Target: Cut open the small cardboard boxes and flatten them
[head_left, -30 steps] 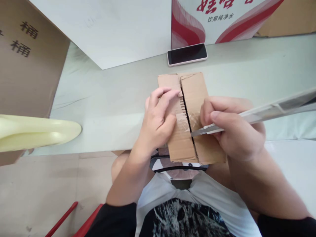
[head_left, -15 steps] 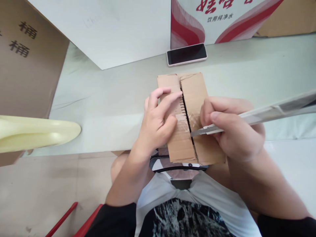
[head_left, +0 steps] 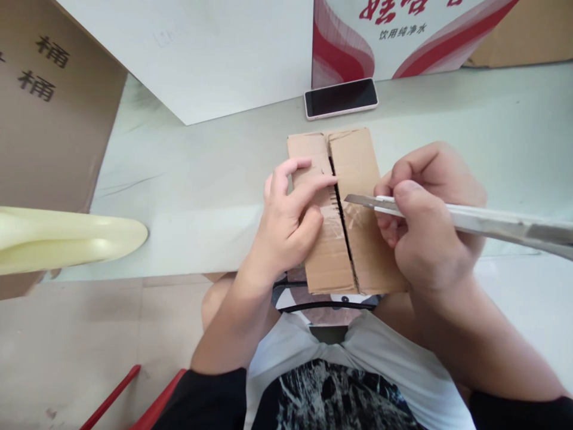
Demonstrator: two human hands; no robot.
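Right hand [head_left: 432, 218] shifted forward, gripping utility knife [head_left: 490, 221]; blade [head_left: 362, 201] now just beside slit [head_left: 346, 232], contact hard to judge; cutting seems interrupted. Left hand [head_left: 284, 224], fingers spread, rests on cardboard box [head_left: 376, 260] at table's [head_left: 210, 239] near edge.

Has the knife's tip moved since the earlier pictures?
Yes: judged against the phone on the table, the tip of the knife has moved up the box, away from the lap and closer to the phone.
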